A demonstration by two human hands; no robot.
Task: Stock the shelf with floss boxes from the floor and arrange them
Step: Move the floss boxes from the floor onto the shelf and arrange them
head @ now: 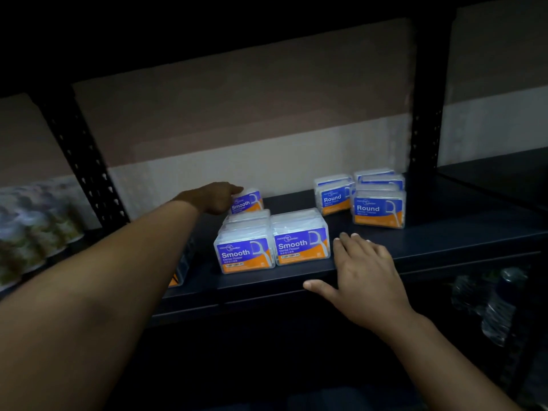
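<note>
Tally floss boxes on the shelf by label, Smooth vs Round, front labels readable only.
Smooth: 3, two at the front and one at the back that the left hand holds.
Round: 2.
Total: 5 readable labels. More boxes sit behind these on the shelf; their labels are hidden.

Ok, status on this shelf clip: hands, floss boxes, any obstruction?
Left hand holds rear Smooth box. Right hand open, flat on shelf edge. Round boxes stacked right. Nothing blocking.
</note>
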